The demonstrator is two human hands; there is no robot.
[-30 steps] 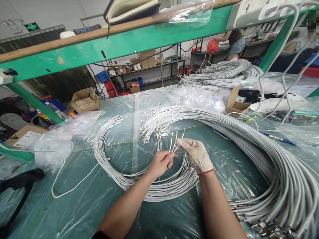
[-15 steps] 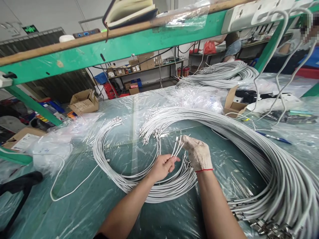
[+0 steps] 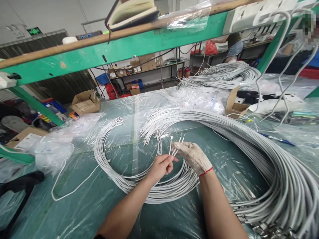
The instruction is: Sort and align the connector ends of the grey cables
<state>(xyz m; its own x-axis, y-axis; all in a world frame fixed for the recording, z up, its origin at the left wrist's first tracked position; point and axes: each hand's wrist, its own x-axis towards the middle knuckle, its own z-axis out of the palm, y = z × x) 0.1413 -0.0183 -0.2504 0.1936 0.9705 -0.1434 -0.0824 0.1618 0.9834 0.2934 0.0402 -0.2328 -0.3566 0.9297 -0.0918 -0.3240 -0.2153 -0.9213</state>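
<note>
My bare left hand (image 3: 160,167) is closed in a pinch round a few white cables (image 3: 170,145), whose metal-tipped ends stick up above the thumb. My right hand (image 3: 195,157), in a white knit glove with a red cuff edge, has its fingertips closed on these cables just below the tips. Under both hands lies a coil of white cables (image 3: 159,198) on the plastic-covered table. Its metal-tipped ends (image 3: 118,120) show at the upper left. A larger bundle of white cables (image 3: 264,149) curves round to the right, its lower metal ends near my right forearm.
A green shelf beam (image 3: 82,54) with a power strip (image 3: 256,15) crosses above the table. Another cable coil (image 3: 221,74) lies at the back, near a small open cardboard box (image 3: 235,106). A blue pen (image 3: 276,138) is on the right. Plastic bags (image 3: 53,157) lie left.
My right hand has shifted a little left, its gloved fingers now reaching across the cable ends. One cable end stands further left, apart from the others. My left hand keeps its pinch.
</note>
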